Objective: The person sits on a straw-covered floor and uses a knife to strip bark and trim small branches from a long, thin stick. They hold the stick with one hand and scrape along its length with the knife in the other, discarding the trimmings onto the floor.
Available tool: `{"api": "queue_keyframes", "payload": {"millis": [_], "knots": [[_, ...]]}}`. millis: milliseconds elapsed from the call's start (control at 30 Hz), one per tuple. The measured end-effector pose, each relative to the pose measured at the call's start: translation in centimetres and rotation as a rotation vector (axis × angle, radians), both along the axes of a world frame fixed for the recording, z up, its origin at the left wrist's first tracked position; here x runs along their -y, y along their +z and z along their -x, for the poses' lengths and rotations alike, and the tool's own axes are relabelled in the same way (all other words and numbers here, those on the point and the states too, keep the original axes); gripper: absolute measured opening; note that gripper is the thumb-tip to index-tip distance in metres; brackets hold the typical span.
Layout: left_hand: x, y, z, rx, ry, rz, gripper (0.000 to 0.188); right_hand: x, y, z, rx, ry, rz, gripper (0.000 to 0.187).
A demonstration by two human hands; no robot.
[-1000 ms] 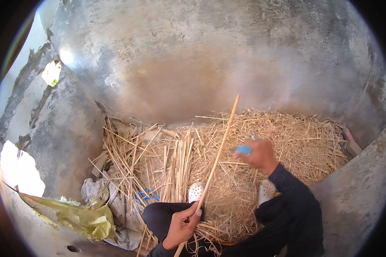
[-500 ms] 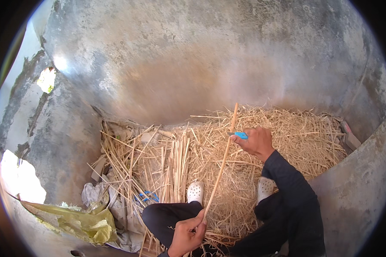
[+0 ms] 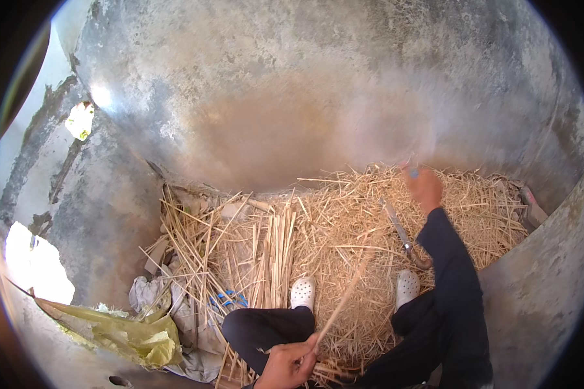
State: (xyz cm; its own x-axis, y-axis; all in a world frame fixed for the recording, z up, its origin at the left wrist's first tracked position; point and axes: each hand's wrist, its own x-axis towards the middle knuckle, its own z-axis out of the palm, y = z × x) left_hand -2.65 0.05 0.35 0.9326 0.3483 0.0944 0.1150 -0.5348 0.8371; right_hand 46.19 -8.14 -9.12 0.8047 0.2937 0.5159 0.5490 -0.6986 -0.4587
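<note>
My left hand [image 3: 289,365], low in the view by my bent knee, is closed round the lower end of a thin pale bamboo strip [image 3: 344,299]. The strip slants up to the right and its upper part is smeared by motion. Farther out, by the wall, my right hand [image 3: 425,189] is blurred but closed on a small blue cutter [image 3: 414,172]. Only a bit of its blue body shows. On the shavings below that hand lies a knife [image 3: 400,230] with a curved brown handle.
A heap of straw-like shavings [image 3: 474,214] spreads to the right. Several split strips [image 3: 272,259] lie left of my white shoes [image 3: 303,293]. A yellow sack [image 3: 136,340] and grey cloth sit at lower left. Concrete walls [image 3: 305,97] enclose the spot.
My right hand has swung up and right, away from the strip, with the cutter. The knife on the shavings has come into sight. The strip's upper end is lower and blurred.
</note>
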Motion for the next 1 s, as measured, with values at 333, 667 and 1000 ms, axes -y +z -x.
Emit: {"api": "queue_keyframes", "payload": {"millis": [333, 667, 1000], "knots": [[-6.3, -2.7, -6.4, 0.247, 0.509, 0.016, 0.032, -2.4, -4.9, 12.4, -0.446, 0.527, 0.503, 0.065], [-16.9, -4.7, -18.8, 0.151, 0.235, 0.488, 0.026, 0.4, -29.3, 27.1, -0.815, 0.815, 0.851, 0.034], [-20.6, -6.6, -19.3, 0.176, 0.262, 0.521, 0.025, 0.3, -24.8, 16.7, -0.634, 0.22, 0.365, 0.029]]}}
